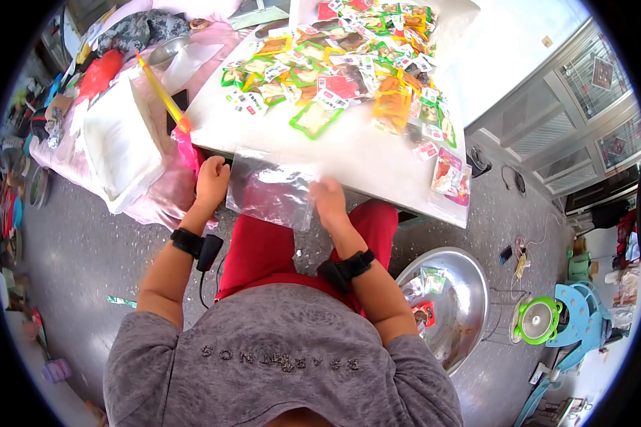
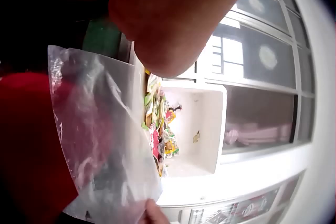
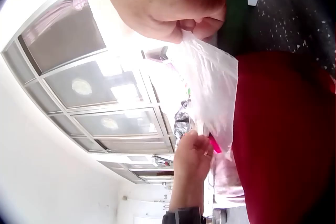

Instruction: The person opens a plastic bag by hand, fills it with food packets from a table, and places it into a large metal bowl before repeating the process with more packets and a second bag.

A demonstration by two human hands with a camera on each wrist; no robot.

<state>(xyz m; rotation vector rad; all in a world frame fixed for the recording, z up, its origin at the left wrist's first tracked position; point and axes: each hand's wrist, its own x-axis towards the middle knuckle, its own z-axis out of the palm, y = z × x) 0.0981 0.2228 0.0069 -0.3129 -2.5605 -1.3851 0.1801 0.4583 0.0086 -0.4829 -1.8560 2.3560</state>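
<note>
A clear plastic bag (image 1: 271,188) is spread between my two hands at the front edge of the table, above the lap. My left hand (image 1: 212,181) has its fingers curled at the bag's upper left corner; in the right wrist view that hand (image 3: 193,150) pinches the bag's far end. At the opposite side my right hand (image 1: 327,201) grips the bag's edge between thumb and curled fingers, seen close up in the right wrist view (image 3: 184,14). The bag (image 2: 100,129) looks flat, with nothing inside.
Many small snack packets (image 1: 335,71) are heaped on the white table (image 1: 228,132). A larger packet (image 1: 451,174) lies at its right corner. On the left are a white foam box (image 1: 121,139) and a yellow stick (image 1: 162,92). A metal basin (image 1: 463,306) stands low at right.
</note>
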